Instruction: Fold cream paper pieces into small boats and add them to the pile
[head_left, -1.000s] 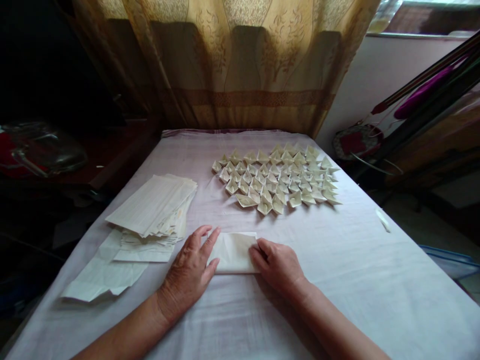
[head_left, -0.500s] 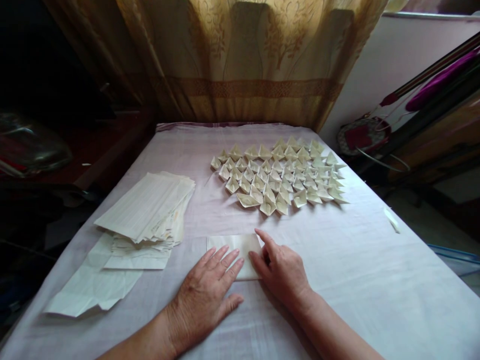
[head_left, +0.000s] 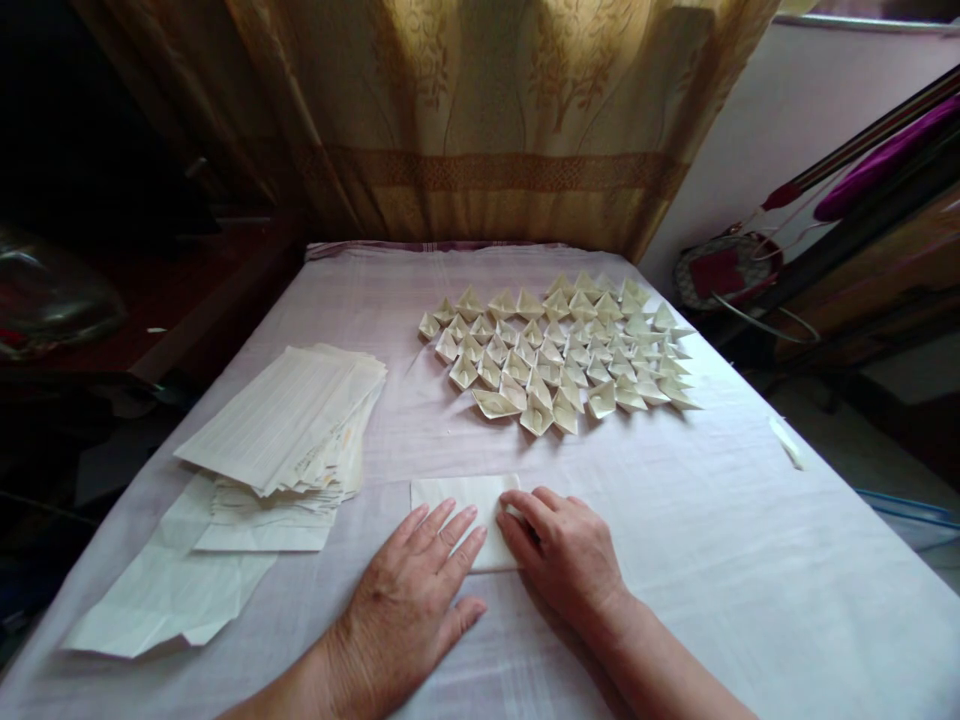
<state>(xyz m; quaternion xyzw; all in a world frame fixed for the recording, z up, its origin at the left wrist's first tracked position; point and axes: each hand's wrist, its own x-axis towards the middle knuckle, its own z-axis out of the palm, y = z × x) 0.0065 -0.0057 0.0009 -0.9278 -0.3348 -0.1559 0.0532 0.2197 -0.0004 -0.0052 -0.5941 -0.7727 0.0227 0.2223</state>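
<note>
A folded sheet of cream paper (head_left: pixel 457 496) lies on the white cloth just in front of me. My left hand (head_left: pixel 412 600) lies flat on its near left part, fingers stretched out and together, holding nothing. My right hand (head_left: pixel 566 555) rests at the sheet's right edge with its fingers curled down onto the paper, pressing the edge. Much of the sheet's near half is hidden under both hands.
A stack of lined paper sheets (head_left: pixel 289 420) sits at the left, with a loose crumpled sheet (head_left: pixel 169 595) below it. Several small folded paper boats (head_left: pixel 559 345) are laid in rows farther back. The cloth-covered table (head_left: pixel 750 560) ends at a curtain (head_left: pixel 487 110). A small paper scrap (head_left: pixel 787 440) lies at the right.
My left hand slid from the sheet's left edge onto its near part and flattened. My right hand's fingers curled down onto the right edge. The view shifted slightly.
</note>
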